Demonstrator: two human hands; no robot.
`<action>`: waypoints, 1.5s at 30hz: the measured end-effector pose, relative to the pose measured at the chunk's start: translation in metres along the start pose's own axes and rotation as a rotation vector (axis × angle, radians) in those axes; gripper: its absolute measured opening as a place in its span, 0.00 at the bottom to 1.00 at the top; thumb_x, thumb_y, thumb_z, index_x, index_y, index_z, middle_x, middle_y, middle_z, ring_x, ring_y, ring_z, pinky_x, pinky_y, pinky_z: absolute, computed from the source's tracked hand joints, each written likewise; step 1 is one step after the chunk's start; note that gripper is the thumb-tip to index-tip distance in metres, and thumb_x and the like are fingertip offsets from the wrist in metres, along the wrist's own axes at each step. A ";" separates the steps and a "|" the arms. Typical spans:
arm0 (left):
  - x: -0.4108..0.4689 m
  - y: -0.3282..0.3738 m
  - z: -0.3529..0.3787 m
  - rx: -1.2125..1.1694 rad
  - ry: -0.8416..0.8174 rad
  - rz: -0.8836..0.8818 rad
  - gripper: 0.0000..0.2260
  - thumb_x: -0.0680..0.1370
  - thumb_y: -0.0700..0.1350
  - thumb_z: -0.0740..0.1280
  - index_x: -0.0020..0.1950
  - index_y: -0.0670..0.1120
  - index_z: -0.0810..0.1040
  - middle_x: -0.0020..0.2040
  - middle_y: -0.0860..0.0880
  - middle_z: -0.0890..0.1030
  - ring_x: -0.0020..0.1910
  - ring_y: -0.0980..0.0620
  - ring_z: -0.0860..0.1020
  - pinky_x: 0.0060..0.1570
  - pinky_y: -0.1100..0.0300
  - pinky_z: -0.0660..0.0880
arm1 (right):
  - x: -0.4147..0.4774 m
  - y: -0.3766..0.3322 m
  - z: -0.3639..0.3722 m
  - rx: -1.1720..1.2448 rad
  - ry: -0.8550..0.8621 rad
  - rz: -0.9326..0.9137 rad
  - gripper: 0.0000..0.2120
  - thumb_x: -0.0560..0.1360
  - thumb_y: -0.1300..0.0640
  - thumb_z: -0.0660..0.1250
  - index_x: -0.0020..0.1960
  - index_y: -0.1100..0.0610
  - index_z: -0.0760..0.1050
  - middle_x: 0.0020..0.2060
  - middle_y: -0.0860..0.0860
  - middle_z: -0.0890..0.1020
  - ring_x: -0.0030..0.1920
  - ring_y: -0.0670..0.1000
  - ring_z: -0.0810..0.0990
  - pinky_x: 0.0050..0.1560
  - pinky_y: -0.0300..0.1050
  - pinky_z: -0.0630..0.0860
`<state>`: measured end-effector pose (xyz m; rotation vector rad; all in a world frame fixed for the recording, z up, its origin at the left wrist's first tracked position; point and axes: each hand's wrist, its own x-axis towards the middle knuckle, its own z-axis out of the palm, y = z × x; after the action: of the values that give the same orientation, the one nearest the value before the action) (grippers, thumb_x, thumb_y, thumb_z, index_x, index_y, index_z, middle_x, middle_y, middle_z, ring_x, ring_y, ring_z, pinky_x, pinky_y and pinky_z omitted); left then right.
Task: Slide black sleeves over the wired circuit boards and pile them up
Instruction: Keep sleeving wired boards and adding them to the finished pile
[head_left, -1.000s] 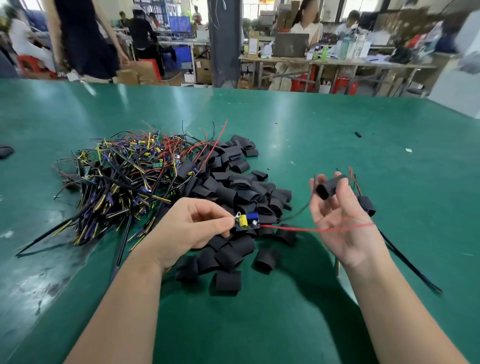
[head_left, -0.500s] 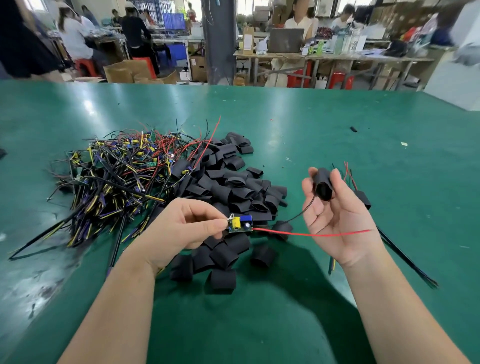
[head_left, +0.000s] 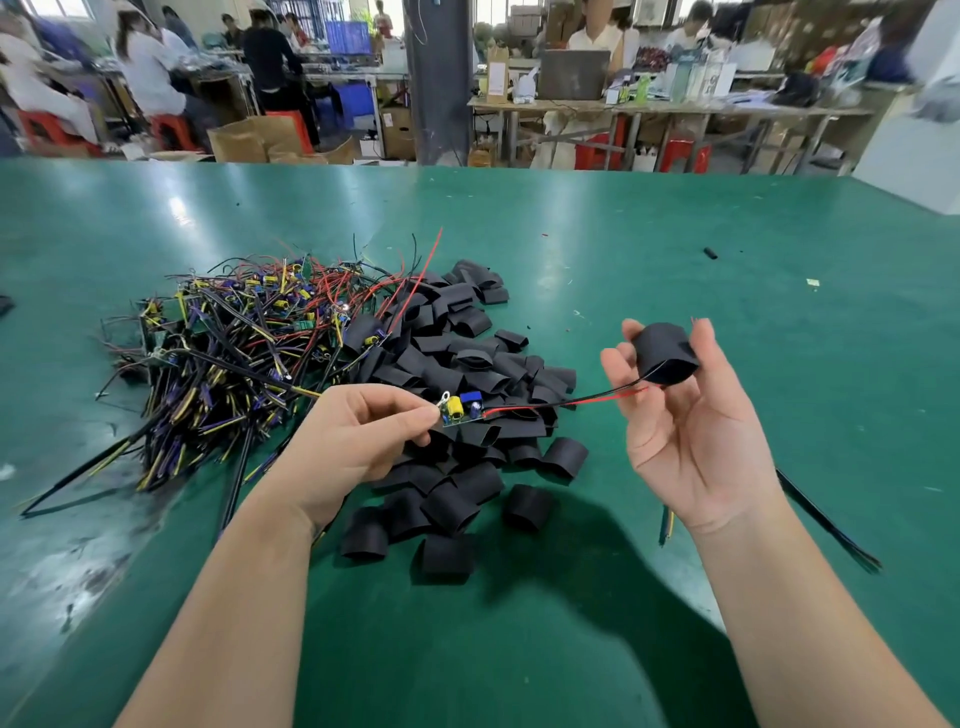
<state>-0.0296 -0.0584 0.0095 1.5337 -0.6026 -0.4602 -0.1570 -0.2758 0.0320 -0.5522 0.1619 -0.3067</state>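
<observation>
Two hands engaged: left hand (head_left: 358, 441) pinches circuit board (head_left: 460, 410) over the sleeve pile (head_left: 467, 364); right hand (head_left: 691, 431) grips black sleeve (head_left: 665, 353), right of it. I read board's long axis along wires (head_left: 571, 401), pointing into sleeve mouth.

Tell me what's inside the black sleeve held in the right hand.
The red and black wires run into the lower opening of the sleeve. How far they reach inside is hidden by its wall. The circuit board is outside, pinched by the left hand.

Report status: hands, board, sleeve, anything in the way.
Left hand pinches circuit board. Right hand holds black sleeve, board's wires running into it. Sleeve not yet over board; nothing between them.
</observation>
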 end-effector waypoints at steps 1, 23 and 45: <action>0.000 0.000 0.000 -0.003 0.003 -0.004 0.07 0.70 0.44 0.69 0.33 0.48 0.82 0.21 0.53 0.70 0.21 0.58 0.58 0.22 0.70 0.56 | 0.000 -0.001 0.000 0.020 0.004 0.007 0.19 0.70 0.46 0.65 0.47 0.61 0.82 0.37 0.53 0.82 0.41 0.48 0.85 0.28 0.32 0.78; 0.007 -0.007 0.076 0.982 0.352 0.679 0.12 0.78 0.49 0.63 0.53 0.46 0.83 0.45 0.52 0.83 0.46 0.46 0.80 0.48 0.48 0.72 | 0.011 0.028 -0.001 -0.127 0.162 -0.104 0.09 0.66 0.52 0.71 0.35 0.58 0.84 0.37 0.57 0.82 0.41 0.55 0.86 0.36 0.35 0.80; 0.005 -0.019 0.085 0.424 0.116 0.431 0.13 0.81 0.45 0.56 0.39 0.47 0.73 0.30 0.54 0.68 0.30 0.58 0.66 0.34 0.67 0.63 | 0.014 0.022 -0.010 -0.299 -0.056 -0.009 0.17 0.70 0.46 0.65 0.56 0.51 0.78 0.44 0.51 0.84 0.44 0.51 0.86 0.31 0.36 0.79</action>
<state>-0.0771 -0.1279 -0.0134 1.7501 -0.9539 0.0943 -0.1411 -0.2671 0.0109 -0.8566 0.1523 -0.2770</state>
